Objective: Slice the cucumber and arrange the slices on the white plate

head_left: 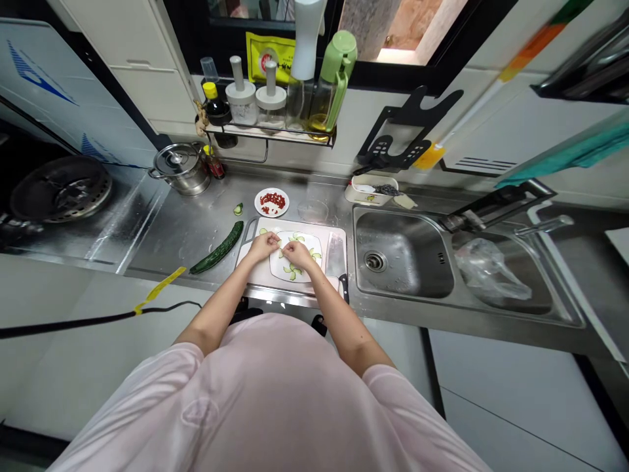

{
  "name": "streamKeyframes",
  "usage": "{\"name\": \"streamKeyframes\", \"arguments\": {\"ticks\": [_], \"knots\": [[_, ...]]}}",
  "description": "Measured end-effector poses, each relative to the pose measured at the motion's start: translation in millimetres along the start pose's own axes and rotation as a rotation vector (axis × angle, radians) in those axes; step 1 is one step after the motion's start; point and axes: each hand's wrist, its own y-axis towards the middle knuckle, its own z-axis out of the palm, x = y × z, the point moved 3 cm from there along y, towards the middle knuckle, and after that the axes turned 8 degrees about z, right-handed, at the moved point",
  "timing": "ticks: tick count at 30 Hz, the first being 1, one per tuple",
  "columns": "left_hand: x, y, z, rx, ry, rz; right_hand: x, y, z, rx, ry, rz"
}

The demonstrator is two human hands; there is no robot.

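A white square plate (305, 276) lies on a pale cutting board (265, 278), with several thin cucumber slices (293, 271) spread around it. Over the plate's left side, my left hand (264, 246) is closed in a pinch. Close beside it my right hand (297, 254) also pinches, fingertips almost meeting the left ones. A small pale green cucumber slice shows between the fingertips, partly hidden. On the board's right side rests a broad-bladed knife (337, 254) with a black handle. To the left of the board lies a dark green cucumber (219, 249), with a cut cucumber end (238, 209) behind it.
Behind the board stand a small plate (263, 210) of red pieces and a clear round dish (313, 210). A sink (403, 255) is at right, a lidded pot (180, 169) and frying pan (61, 187) at left. A condiment rack (270, 134) hangs above.
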Motion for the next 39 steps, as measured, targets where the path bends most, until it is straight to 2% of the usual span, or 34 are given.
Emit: {"name": "streamKeyframes", "arguments": {"ticks": [12, 21, 25, 39], "knots": [[-10, -7, 0.9, 0.013, 0.337, 0.023, 3, -1, 10, -0.063, -0.228, 0.023], [-19, -8, 0.4, 0.045, 0.493, 0.073, 3, 0, 16, -0.106, -0.274, 0.055], [-21, -11, 2.0, 0.026, 0.587, 0.141, 3, -1, 18, -0.112, -0.295, 0.055], [-14, -13, 1.3, 0.029, 0.617, 0.167, 6, -9, 20, -0.109, -0.402, 0.001]]}}
